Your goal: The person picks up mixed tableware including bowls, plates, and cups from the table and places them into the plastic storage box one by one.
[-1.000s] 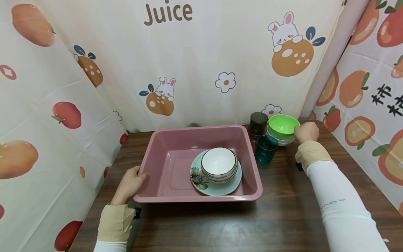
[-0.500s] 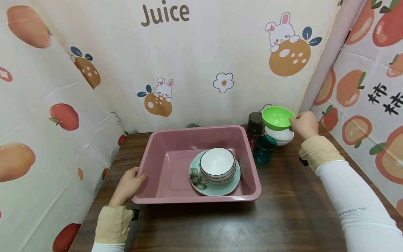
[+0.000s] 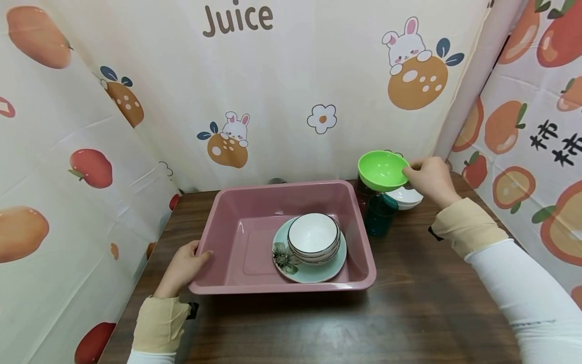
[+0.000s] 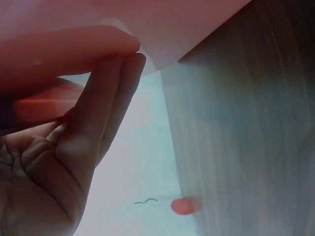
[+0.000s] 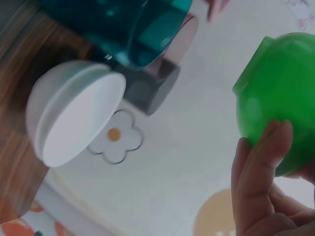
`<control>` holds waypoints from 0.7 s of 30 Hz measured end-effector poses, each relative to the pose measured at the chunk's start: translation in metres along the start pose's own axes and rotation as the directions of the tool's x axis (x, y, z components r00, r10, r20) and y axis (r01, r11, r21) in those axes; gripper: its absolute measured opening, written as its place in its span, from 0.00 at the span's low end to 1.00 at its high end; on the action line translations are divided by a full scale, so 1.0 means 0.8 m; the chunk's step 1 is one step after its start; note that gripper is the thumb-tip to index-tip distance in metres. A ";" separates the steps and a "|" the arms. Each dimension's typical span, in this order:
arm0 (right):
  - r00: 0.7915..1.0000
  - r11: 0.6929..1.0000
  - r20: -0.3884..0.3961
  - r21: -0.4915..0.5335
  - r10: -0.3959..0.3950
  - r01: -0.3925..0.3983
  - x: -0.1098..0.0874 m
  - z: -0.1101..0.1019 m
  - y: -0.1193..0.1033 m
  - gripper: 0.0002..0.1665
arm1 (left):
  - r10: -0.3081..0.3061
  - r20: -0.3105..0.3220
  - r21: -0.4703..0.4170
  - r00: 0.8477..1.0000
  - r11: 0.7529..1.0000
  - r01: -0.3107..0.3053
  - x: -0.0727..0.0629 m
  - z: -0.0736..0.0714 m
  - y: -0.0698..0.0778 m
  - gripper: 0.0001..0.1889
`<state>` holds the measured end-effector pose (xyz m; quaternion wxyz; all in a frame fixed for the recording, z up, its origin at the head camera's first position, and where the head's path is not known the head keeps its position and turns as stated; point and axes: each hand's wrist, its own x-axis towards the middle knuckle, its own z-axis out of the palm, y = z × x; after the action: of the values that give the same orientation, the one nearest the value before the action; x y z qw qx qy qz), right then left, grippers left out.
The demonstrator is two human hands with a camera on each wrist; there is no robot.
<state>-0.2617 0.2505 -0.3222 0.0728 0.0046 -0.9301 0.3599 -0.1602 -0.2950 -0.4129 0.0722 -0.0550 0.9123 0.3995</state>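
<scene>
A bright green bowl (image 3: 383, 171) is pinched at its right rim by my right hand (image 3: 431, 178), raised above the glasses at the back right. In the right wrist view the fingers press the underside of the green bowl (image 5: 275, 98). My left hand (image 3: 184, 265) grips the left rim of a pink basin (image 3: 284, 288), thumb inside the wall. The left wrist view has the left hand (image 4: 93, 108) curled at the basin's edge. Inside the basin a pale green flowered plate (image 3: 336, 265) bears a stack of white, dark-rimmed bowls (image 3: 314, 233).
Stacked white bowls (image 3: 406, 198) stand on the brown table (image 3: 409, 303), right of the basin. Beside them is a teal glass (image 3: 381, 215); a dark grey glass (image 5: 152, 91) stands behind it, mostly hidden in the head view. Printed curtains (image 3: 282, 65) enclose the back and sides.
My right hand has lifted the green bowl off the white bowls and carried it left, over the glasses. The left hand keeps its hold on the basin.
</scene>
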 end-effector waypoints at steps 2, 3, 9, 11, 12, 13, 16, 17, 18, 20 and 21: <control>1.000 1.000 0.011 0.007 -0.016 0.016 -0.005 0.003 -0.007 0.22 | 0.002 0.000 0.001 1.000 1.000 -0.002 0.000 0.000 0.000 0.20; 1.000 1.000 0.019 0.013 -0.022 0.021 -0.007 0.005 -0.011 0.22 | 0.003 0.000 0.004 1.000 1.000 -0.003 0.000 -0.001 0.000 0.21; 0.995 0.997 0.101 0.076 -0.020 0.012 -0.020 0.015 -0.032 0.21 | 0.001 0.024 0.001 1.000 1.000 -0.001 -0.002 -0.009 0.007 0.32; 0.993 0.996 0.115 0.083 -0.027 0.017 -0.024 0.019 -0.038 0.21 | 0.000 0.028 0.003 1.000 1.000 0.000 -0.004 -0.014 0.011 0.34; 0.992 0.996 0.118 0.081 -0.034 0.025 -0.025 0.021 -0.041 0.21 | 0.002 0.026 0.004 1.000 1.000 -0.002 -0.006 -0.016 0.014 0.35; 0.992 0.997 0.122 0.076 -0.041 0.032 -0.027 0.023 -0.043 0.20 | 0.006 0.020 0.005 1.000 1.000 -0.006 -0.007 -0.019 0.016 0.35; 0.990 0.996 0.130 0.078 -0.054 0.044 -0.030 0.029 -0.048 0.20 | 0.018 -0.017 0.020 1.000 1.000 -0.017 -0.014 -0.027 0.027 0.36; 0.989 0.996 0.137 0.083 -0.057 0.046 -0.030 0.031 -0.050 0.20 | 0.018 -0.032 0.020 0.999 1.000 -0.018 -0.016 -0.029 0.031 0.36; 0.988 0.996 0.141 0.078 -0.057 0.046 -0.031 0.034 -0.050 0.20 | 0.019 -0.045 0.013 0.999 1.000 -0.018 -0.019 -0.031 0.036 0.37; 0.987 0.995 0.151 0.086 -0.063 0.050 -0.032 0.038 -0.052 0.21 | 0.023 -0.073 0.004 0.997 1.000 -0.023 -0.023 -0.033 0.046 0.39; 0.986 0.994 0.153 0.089 -0.069 0.056 -0.033 0.041 -0.053 0.20 | 0.027 -0.082 -0.005 0.996 1.000 -0.028 -0.026 -0.034 0.052 0.40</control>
<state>-0.2377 0.1960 -0.3212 0.0110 0.0651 -0.9164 0.3947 -0.1490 -0.2864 -0.3613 0.0290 -0.0590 0.9139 0.4006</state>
